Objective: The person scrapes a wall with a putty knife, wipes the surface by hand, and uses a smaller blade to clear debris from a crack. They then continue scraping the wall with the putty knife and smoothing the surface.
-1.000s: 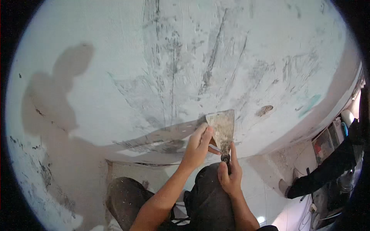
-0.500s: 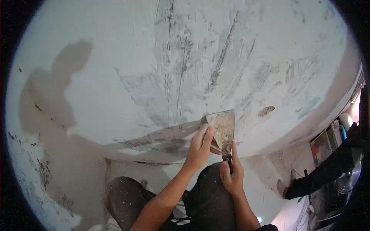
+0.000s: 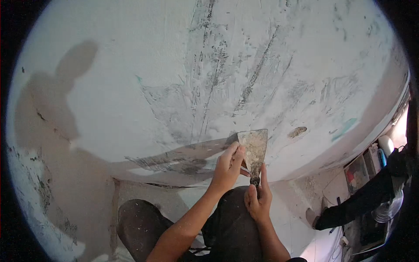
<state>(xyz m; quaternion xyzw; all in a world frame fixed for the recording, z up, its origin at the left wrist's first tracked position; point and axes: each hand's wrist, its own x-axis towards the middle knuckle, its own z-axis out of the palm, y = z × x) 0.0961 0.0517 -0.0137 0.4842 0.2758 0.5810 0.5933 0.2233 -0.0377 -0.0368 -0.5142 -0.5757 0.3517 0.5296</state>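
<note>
A metal scraper lies blade-flat against a scuffed, white-plastered wall. The right hand, just below the blade, is closed around the scraper's handle. The left hand pinches the blade's left edge, fingers pressing it to the wall. Far right of the scraper are another person's dark sleeve and packages with print too small to read.

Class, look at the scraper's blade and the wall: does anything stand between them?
Nothing visible. The scraper lies against the wall; the right hand grips its handle, and the left hand presses on its blade.
</note>
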